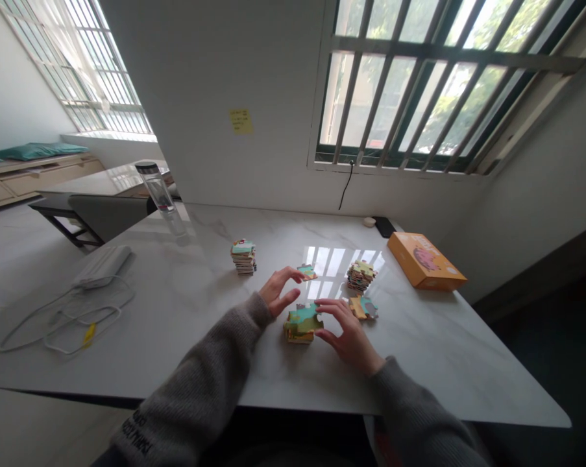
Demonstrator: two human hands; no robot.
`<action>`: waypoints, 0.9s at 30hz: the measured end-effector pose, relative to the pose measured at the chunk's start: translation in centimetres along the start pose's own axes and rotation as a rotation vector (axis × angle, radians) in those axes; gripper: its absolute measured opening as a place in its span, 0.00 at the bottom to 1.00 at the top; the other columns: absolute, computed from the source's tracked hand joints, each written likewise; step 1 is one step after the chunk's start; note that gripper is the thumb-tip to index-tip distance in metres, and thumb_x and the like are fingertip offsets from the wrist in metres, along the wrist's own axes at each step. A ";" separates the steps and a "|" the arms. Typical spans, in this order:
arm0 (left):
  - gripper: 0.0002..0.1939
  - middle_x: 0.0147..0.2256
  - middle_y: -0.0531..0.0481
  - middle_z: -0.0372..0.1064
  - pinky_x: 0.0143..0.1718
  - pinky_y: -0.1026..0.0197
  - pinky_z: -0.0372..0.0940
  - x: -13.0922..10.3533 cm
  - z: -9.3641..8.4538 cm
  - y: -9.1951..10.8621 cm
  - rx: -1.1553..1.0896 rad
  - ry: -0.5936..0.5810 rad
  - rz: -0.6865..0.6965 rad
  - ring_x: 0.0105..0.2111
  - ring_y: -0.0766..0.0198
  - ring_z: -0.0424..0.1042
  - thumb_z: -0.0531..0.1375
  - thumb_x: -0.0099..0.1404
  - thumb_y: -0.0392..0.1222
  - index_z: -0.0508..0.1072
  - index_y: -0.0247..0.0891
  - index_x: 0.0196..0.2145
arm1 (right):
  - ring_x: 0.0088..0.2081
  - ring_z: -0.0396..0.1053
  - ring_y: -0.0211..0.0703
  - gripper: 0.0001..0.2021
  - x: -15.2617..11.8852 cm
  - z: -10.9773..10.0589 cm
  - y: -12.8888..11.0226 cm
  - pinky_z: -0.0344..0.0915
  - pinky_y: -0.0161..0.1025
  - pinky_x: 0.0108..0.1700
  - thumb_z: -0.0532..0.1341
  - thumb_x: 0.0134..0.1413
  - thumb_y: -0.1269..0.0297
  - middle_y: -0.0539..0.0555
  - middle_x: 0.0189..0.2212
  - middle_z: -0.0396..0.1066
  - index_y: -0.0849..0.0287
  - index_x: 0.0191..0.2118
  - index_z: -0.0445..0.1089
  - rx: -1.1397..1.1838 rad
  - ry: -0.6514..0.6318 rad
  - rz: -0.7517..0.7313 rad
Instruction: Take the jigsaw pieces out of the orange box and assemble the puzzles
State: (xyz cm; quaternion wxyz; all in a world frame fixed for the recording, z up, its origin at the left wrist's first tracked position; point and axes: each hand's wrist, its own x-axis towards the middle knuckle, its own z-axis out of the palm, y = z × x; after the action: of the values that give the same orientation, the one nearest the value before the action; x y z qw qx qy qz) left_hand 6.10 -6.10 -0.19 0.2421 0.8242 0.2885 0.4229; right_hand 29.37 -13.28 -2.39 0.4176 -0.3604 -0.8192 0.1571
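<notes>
A low stack of puzzle pieces [300, 327] lies on the white table between my hands, with a green and teal piece on top. My right hand [346, 331] has its thumb and fingers around the right edge of a top piece. Just up and left of this stack, my left hand [280, 292] is held with thumb and index finger apart, nothing between them. Its fingertips are beside a single teal and orange piece [307, 272]. Taller stacks stand at the back left [244, 257] and back right [361, 275]. Near my right fingers lie orange and grey pieces [363, 307].
An orange box [425, 263] sits at the right, near a black phone [384, 227] and a small white round object [369, 222]. A clear bottle [156, 188] stands at the back left. A white device [102, 266] with a looped cable [120, 314] lies at the left.
</notes>
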 end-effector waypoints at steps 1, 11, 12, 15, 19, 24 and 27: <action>0.20 0.42 0.43 0.72 0.51 0.50 0.63 0.0 0.0 -0.4 0.016 0.022 -0.023 0.44 0.53 0.71 0.51 0.69 0.55 0.68 0.38 0.48 | 0.54 0.68 0.54 0.14 0.1 0.3 -0.2 0.67 0.55 0.55 0.64 0.60 0.59 0.59 0.52 0.71 0.51 0.50 0.67 0.001 -0.024 -0.012; 0.18 0.37 0.47 0.74 0.48 0.52 0.64 -0.2 0.7 -1.8 0.057 -0.001 -0.074 0.37 0.57 0.73 0.51 0.70 0.54 0.71 0.39 0.46 | 0.53 0.68 0.53 0.10 -0.4 1.8 0.2 0.68 0.55 0.55 0.64 0.60 0.62 0.58 0.52 0.69 0.50 0.47 0.69 -0.082 -0.137 0.012; 0.18 0.36 0.47 0.74 0.48 0.52 0.64 -0.2 0.7 -1.9 0.058 0.000 -0.082 0.37 0.57 0.73 0.51 0.71 0.54 0.71 0.39 0.46 | 0.54 0.68 0.53 0.10 -0.4 1.9 0.2 0.68 0.54 0.55 0.64 0.59 0.62 0.58 0.53 0.69 0.50 0.46 0.69 -0.084 -0.141 0.018; 0.19 0.35 0.47 0.74 0.46 0.54 0.66 -0.2 0.8 -2.0 0.053 0.001 -0.096 0.36 0.58 0.72 0.50 0.71 0.55 0.71 0.39 0.45 | 0.55 0.67 0.54 0.14 -0.5 1.8 0.1 0.67 0.55 0.56 0.66 0.57 0.63 0.58 0.55 0.67 0.50 0.49 0.68 -0.078 -0.169 0.027; 0.18 0.33 0.49 0.73 0.43 0.55 0.67 -0.2 0.8 -2.3 0.023 -0.007 -0.100 0.34 0.59 0.72 0.50 0.72 0.54 0.71 0.38 0.46 | 0.56 0.65 0.56 0.34 -0.8 1.2 0.0 0.65 0.56 0.58 0.70 0.50 0.64 0.60 0.56 0.66 0.49 0.61 0.59 -0.073 -0.189 0.062; 0.14 0.38 0.46 0.72 0.47 0.52 0.65 -0.2 1.4 -4.1 0.142 0.033 -0.118 0.41 0.56 0.71 0.54 0.69 0.48 0.71 0.38 0.45 | 0.49 0.66 0.55 0.47 -1.3 0.6 0.0 0.64 0.57 0.56 0.70 0.45 0.69 0.56 0.47 0.69 0.49 0.68 0.48 -0.137 -0.224 0.172; 0.14 0.43 0.44 0.71 0.52 0.47 0.62 0.1 2.2 -5.9 0.375 0.036 -0.200 0.47 0.51 0.67 0.61 0.62 0.45 0.72 0.39 0.44 | 0.48 0.65 0.56 0.50 -1.4 0.6 0.0 0.62 0.56 0.56 0.71 0.44 0.67 0.56 0.47 0.69 0.48 0.70 0.44 -0.145 -0.253 0.183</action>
State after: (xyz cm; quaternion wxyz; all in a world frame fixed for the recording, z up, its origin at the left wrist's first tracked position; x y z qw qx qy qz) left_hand 6.38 -2.17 -5.07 0.1200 0.8144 0.4468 0.3504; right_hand 29.38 -14.25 -3.53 0.2682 -0.4399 -0.8381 0.1792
